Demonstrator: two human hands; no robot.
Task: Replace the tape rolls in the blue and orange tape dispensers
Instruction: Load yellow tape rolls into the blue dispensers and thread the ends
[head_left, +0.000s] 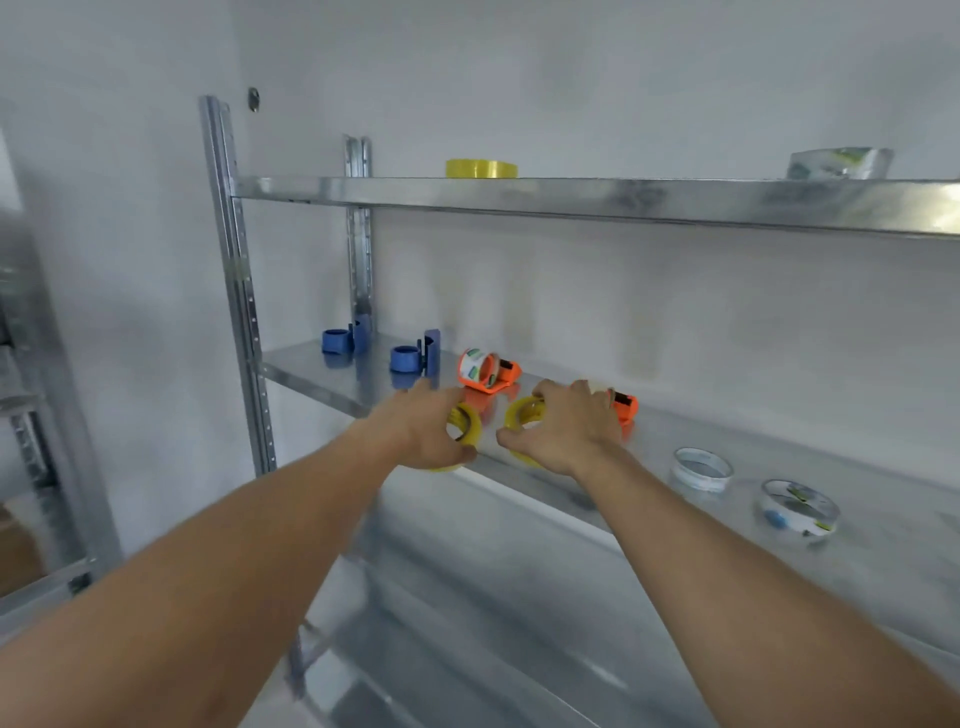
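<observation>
Head view: left hand (423, 431) clamped on yellow roll (464, 422), right hand (563, 428) clamped on second yellow roll (525, 415), both at shelf (727, 431) front edge. Blue dispensers (415, 356) at 11 o'clock of left hand, nearer it; orange dispenser (488, 370) at 12; second orange dispenser (623, 408) touching right hand at 3

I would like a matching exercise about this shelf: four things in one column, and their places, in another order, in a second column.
Things:
1. yellow roll
2. blue dispenser
3. clear roll
4. orange dispenser

Places:
A. middle shelf, right of both hands
B. top shelf
C. middle shelf, behind the left hand, right of the blue parts
D. middle shelf, near the left post

Pairs: 1-B, 2-D, 3-A, 4-C
</observation>
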